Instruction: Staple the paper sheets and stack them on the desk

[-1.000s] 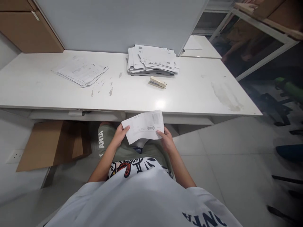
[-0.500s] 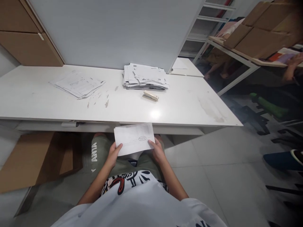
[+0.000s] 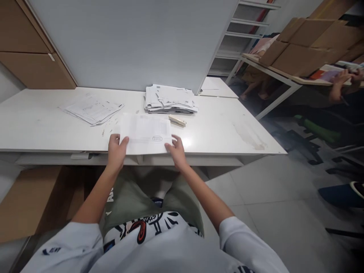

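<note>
Sheet (image 3: 145, 133) held flat at the desk (image 3: 42, 129) edge

I pinch its two near corners, left hand (image 3: 116, 149) and right hand (image 3: 176, 149), thumbs on top, probably to keep it level over the desk's front edge. The stapler (image 3: 177, 121) lies just beyond, before the paper pile (image 3: 170, 99).

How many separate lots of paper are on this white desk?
3: the sheet held by left hand and right hand at the near edge, a loose spread at left, a thick stack by the partition. Others may be hidden.
</note>
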The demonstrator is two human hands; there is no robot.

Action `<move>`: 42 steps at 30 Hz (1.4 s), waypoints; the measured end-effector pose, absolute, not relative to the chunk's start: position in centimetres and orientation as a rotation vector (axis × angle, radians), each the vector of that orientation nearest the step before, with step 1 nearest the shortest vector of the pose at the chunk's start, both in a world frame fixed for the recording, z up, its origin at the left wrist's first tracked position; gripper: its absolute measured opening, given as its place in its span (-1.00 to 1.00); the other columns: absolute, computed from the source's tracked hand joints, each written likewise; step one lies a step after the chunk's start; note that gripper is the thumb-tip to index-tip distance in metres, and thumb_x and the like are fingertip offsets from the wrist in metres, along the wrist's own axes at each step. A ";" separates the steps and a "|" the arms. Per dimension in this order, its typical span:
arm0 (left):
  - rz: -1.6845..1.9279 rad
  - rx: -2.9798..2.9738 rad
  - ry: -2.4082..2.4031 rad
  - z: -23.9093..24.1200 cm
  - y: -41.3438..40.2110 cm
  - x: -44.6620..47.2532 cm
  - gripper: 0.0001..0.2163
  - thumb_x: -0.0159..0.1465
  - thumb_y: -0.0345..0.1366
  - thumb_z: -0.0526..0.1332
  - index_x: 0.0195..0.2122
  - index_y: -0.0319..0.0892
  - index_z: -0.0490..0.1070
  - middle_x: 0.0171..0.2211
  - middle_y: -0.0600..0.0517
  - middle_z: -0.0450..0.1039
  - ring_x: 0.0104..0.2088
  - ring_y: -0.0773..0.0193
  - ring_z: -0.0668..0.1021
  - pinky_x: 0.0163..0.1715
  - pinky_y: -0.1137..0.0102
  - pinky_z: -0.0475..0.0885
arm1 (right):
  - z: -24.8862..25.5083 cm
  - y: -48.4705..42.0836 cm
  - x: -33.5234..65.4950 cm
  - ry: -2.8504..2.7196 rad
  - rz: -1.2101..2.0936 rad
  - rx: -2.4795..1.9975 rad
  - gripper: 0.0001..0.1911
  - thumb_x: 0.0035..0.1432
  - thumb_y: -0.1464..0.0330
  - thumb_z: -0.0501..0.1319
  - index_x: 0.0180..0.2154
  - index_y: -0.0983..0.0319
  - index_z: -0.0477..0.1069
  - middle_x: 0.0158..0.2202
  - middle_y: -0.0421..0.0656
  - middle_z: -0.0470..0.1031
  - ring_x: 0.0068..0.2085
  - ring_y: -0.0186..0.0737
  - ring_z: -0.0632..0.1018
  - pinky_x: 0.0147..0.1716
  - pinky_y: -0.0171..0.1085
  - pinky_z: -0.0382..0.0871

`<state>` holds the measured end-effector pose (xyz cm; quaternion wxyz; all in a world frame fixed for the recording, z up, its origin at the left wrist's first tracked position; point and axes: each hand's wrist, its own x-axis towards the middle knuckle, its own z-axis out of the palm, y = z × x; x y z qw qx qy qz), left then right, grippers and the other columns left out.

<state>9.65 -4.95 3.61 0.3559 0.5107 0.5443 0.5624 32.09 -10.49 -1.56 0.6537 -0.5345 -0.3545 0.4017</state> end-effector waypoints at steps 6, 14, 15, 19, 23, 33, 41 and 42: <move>1.153 1.811 1.744 2.7 5.6 11.8 -0.61 0.19 -0.40 0.21 0.06 -0.18 0.26 -0.12 -0.22 0.49 0.00 -0.09 0.53 0.05 0.09 0.34 | -1.4 -1.8 40.0 -1.217 0.125 -1.489 -0.46 0.14 0.34 0.11 0.18 0.20 0.27 0.23 0.06 0.27 0.27 -0.01 0.25 0.26 0.05 0.15; 0.812 2.155 1.824 1.2 9.1 13.1 -0.53 0.24 -0.32 0.18 0.19 -0.24 0.29 0.00 -0.31 0.48 0.04 -0.19 0.50 0.10 0.01 0.30 | -3.0 5.1 43.5 -1.280 0.318 -1.432 -0.67 0.06 0.40 0.07 -0.17 0.25 0.51 -0.10 -0.02 0.54 -0.01 -0.06 0.49 0.14 0.00 0.30; 0.831 2.166 1.787 1.0 9.2 13.2 -0.52 0.24 -0.33 0.17 0.21 -0.24 0.27 0.04 -0.30 0.46 0.07 -0.19 0.49 0.12 0.00 0.28 | -3.1 5.5 43.7 -1.289 0.338 -1.411 -0.68 0.04 0.41 0.07 -0.19 0.24 0.52 -0.12 -0.05 0.55 -0.03 -0.08 0.49 0.12 -0.03 0.32; 0.934 2.151 1.642 0.3 9.5 13.1 -0.52 0.27 -0.31 0.15 0.22 -0.26 0.28 0.11 -0.27 0.41 0.15 -0.16 0.41 0.22 -0.03 0.19 | -3.3 6.1 44.4 -1.314 0.399 -1.338 -0.69 0.02 0.43 0.08 -0.22 0.23 0.52 -0.14 -0.09 0.55 -0.06 -0.12 0.51 0.07 -0.07 0.36; 1.130 2.133 1.420 0.4 9.1 12.6 -0.56 0.33 -0.17 0.15 0.20 -0.23 0.32 0.17 -0.22 0.38 0.21 -0.06 0.37 0.30 0.03 0.12 | -3.3 5.6 44.4 -1.285 0.429 -1.324 -0.70 0.02 0.43 0.09 -0.22 0.23 0.52 -0.15 -0.08 0.54 -0.07 -0.13 0.51 0.06 -0.06 0.38; 1.479 2.117 1.141 1.0 7.9 12.1 -0.53 0.35 0.10 0.09 0.11 -0.11 0.37 0.14 -0.10 0.42 0.22 0.11 0.41 0.29 0.23 0.22 | -3.8 5.1 44.4 -1.204 0.477 -1.307 -0.73 0.02 0.41 0.11 -0.23 0.19 0.51 -0.16 -0.11 0.54 -0.09 -0.15 0.53 0.02 -0.04 0.44; 1.475 1.855 1.313 0.3 10.1 11.8 -0.75 0.28 -0.29 0.20 -0.02 -0.17 0.45 0.05 -0.09 0.50 0.13 0.18 0.48 0.22 0.31 0.29 | -3.3 4.7 44.2 -1.216 0.445 -1.343 -0.72 0.03 0.40 0.10 -0.22 0.21 0.50 -0.15 -0.10 0.55 -0.08 -0.14 0.53 0.05 -0.02 0.41; 1.428 1.855 1.339 0.2 10.1 11.9 -0.75 0.26 -0.34 0.20 -0.04 -0.18 0.47 0.03 -0.09 0.51 0.11 0.18 0.49 0.21 0.30 0.30 | -3.3 4.7 44.2 -1.214 0.443 -1.346 -0.72 0.03 0.40 0.10 -0.22 0.22 0.50 -0.16 -0.10 0.55 -0.08 -0.15 0.53 0.06 -0.02 0.41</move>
